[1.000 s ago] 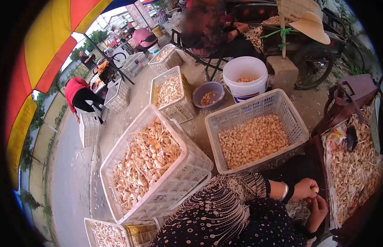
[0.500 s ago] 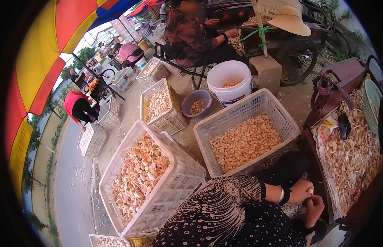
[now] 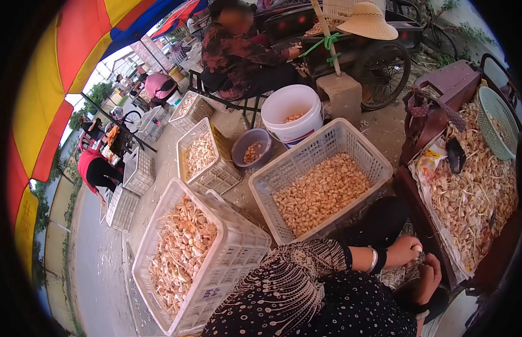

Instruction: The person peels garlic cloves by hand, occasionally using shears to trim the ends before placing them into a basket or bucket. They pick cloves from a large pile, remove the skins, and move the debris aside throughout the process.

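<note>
Near the lower right, my left hand (image 3: pixel 403 251), with a bracelet and dark band at the wrist, is closed on a pale garlic clove (image 3: pixel 417 248). Just below it is my right hand (image 3: pixel 427 279), its fingers bent inward close to the left hand; what it grips is too small to make out. To the left of my hands is a grey-white crate (image 3: pixel 255 194) with many peeled-looking cloves (image 3: pixel 323 191). On the right, a tray (image 3: pixel 426 224) bears a heap of loose garlic and skins (image 3: pixel 468 196), with a green basket (image 3: pixel 495 126) on top.
A tall crate of garlic (image 3: pixel 238 253) stands at left, beyond it a smaller crate (image 3: pixel 216 174), a purple basin (image 3: pixel 247 160) and a white bucket (image 3: pixel 292 126). A person (image 3: pixel 238 62) sits near a cart wheel (image 3: pixel 383 76); another person (image 3: pixel 95 168) bends beside crates.
The whole view has shifted, so most things sit further left. My hands have moved slightly apart, and the seated person's arm has drawn in.
</note>
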{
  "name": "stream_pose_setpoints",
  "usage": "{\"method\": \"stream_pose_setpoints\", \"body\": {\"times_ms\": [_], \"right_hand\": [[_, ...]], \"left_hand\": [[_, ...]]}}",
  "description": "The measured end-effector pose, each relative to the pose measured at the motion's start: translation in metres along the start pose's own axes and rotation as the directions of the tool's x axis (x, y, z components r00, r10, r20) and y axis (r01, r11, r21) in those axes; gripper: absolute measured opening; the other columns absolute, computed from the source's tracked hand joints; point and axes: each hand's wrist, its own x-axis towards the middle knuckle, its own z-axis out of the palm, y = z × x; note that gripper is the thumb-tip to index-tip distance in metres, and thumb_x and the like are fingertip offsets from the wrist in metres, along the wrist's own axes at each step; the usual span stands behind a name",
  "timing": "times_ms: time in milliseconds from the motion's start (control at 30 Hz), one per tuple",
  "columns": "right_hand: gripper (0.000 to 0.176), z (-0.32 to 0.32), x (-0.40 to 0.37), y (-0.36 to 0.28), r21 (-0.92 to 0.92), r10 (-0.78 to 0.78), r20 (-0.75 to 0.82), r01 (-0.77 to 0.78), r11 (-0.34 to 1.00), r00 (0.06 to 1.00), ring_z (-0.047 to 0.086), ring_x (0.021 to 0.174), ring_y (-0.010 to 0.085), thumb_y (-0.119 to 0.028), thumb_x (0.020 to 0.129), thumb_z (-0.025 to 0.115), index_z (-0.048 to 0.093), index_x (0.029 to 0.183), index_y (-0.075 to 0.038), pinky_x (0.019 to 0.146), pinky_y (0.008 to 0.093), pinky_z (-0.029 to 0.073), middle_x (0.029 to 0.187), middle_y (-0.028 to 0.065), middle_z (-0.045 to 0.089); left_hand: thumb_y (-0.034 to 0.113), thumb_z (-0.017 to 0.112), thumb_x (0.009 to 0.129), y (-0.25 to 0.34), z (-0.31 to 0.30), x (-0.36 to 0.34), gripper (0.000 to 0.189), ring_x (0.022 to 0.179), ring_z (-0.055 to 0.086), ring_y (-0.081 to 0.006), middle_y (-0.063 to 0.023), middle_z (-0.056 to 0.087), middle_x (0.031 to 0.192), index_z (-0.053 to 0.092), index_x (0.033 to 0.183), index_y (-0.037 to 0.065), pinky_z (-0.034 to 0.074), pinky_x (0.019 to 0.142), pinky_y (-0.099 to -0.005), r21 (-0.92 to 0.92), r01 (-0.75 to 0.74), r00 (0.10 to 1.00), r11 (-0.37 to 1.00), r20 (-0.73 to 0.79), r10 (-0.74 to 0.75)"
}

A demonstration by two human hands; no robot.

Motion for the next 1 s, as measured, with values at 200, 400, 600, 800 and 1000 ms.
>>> {"method": "stream_pose_setpoints", "body": {"times_ms": [200, 400, 600, 800, 1000], "right_hand": [[0.013, -0.004, -0.005, -0.015, -0.077, 0.053, 0.167, -0.040, 0.996, 0.985, 0.053, 0.077, 0.0075, -0.008, 0.083, 0.060, 0.058, 0.093, 0.001, 0.069, 0.0210, 0.042, 0.088, 0.0024, 0.058], [0.011, -0.010, -0.011, -0.024, -0.031, 0.189, 0.271, -0.187, 0.982, 0.944, 0.053, 0.067, 0.0068, -0.004, 0.082, 0.062, 0.056, 0.090, 0.000, 0.060, 0.0209, 0.043, 0.080, 0.0017, 0.059], [0.013, -0.007, -0.018, -0.016, -0.046, 0.120, 0.169, -0.114, 0.992, 0.978, 0.054, 0.070, 0.0071, -0.004, 0.080, 0.063, 0.056, 0.091, 0.000, 0.062, 0.0201, 0.043, 0.081, 0.0027, 0.059], [0.004, 0.008, -0.022, -0.014, -0.187, -0.019, 0.122, 0.042, 0.982, 0.992, 0.055, 0.070, 0.0078, 0.000, 0.081, 0.059, 0.057, 0.084, 0.002, 0.063, 0.0213, 0.044, 0.077, 0.0031, 0.058], [0.004, 0.003, 0.003, 0.011, -0.253, -0.111, 0.167, 0.151, 0.956, 0.980, 0.052, 0.067, 0.0068, 0.003, 0.077, 0.057, 0.054, 0.077, 0.001, 0.060, 0.0209, 0.041, 0.071, 0.0025, 0.056]], "left_hand": [[0.014, 0.043, 0.091, -0.012, 0.011, 0.001, 0.022, 0.054, 0.051, -0.0101, -0.0049, 0.053, 0.075, 0.054, 0.104, -0.001, 0.045, 0.047, -0.0246, 0.106, 0.132, 0.958, 0.986, 0.242, -0.154], [0.015, 0.046, 0.088, -0.012, 0.008, -0.001, 0.022, 0.058, 0.050, -0.0100, -0.0041, 0.052, 0.077, 0.050, 0.107, 0.003, 0.044, 0.049, -0.0230, -0.076, 0.261, 0.940, 0.962, 0.248, -0.236], [0.016, 0.047, 0.087, -0.009, 0.007, 0.001, 0.018, 0.055, 0.047, -0.0090, -0.0026, 0.051, 0.073, 0.053, 0.100, 0.005, 0.042, 0.047, -0.0216, -0.274, 0.450, 0.873, 0.850, 0.337, -0.353], [0.016, 0.049, 0.086, -0.011, 0.004, 0.000, 0.009, 0.055, 0.047, -0.0108, -0.0016, 0.047, 0.067, 0.052, 0.088, 0.007, 0.044, 0.050, -0.0260, -0.295, 0.540, 0.830, 0.788, 0.340, -0.442], [0.018, 0.049, 0.089, -0.011, -0.006, 0.000, 0.013, 0.062, 0.048, -0.0115, -0.0007, 0.048, 0.073, 0.052, 0.096, 0.008, 0.047, 0.058, -0.0294, -0.344, 0.492, 0.861, 0.800, 0.331, -0.387]]}}
